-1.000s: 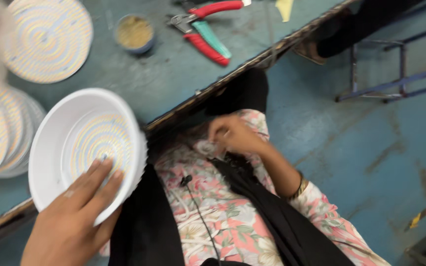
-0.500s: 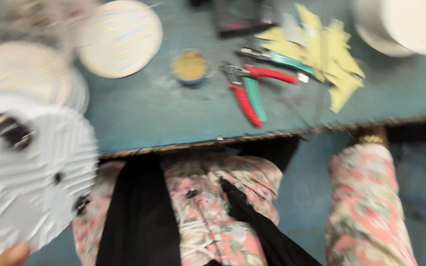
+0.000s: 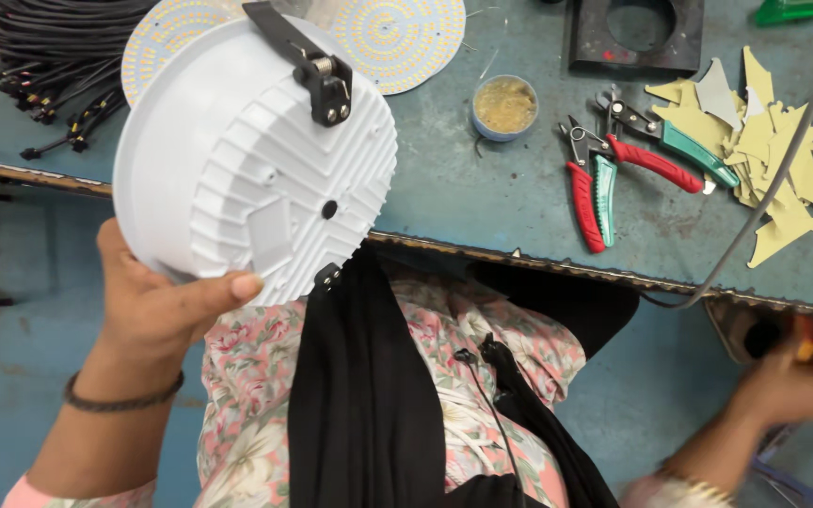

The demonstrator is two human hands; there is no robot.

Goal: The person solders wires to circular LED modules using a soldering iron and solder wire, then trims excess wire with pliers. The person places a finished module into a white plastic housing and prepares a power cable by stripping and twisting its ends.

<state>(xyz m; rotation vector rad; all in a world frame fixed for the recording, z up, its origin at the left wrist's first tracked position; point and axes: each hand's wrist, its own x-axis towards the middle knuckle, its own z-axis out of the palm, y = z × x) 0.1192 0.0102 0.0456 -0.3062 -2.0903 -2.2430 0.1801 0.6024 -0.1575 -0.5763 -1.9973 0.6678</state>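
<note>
the left hand [image 3: 157, 306] grips a white housing [image 3: 251, 155] by its rim, thumb pressed on its ribbed back, over the bench [image 3: 482, 202] edge, while the blurred right hand [image 3: 792, 386] reaches under the bench, finger state unclear.

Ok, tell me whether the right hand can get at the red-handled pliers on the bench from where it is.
Probably yes. The right hand is low, under the bench edge, already closed on something small. The red-handled pliers lie uncovered near that edge, nothing on top; the hand would need to rise over the edge first.
</note>
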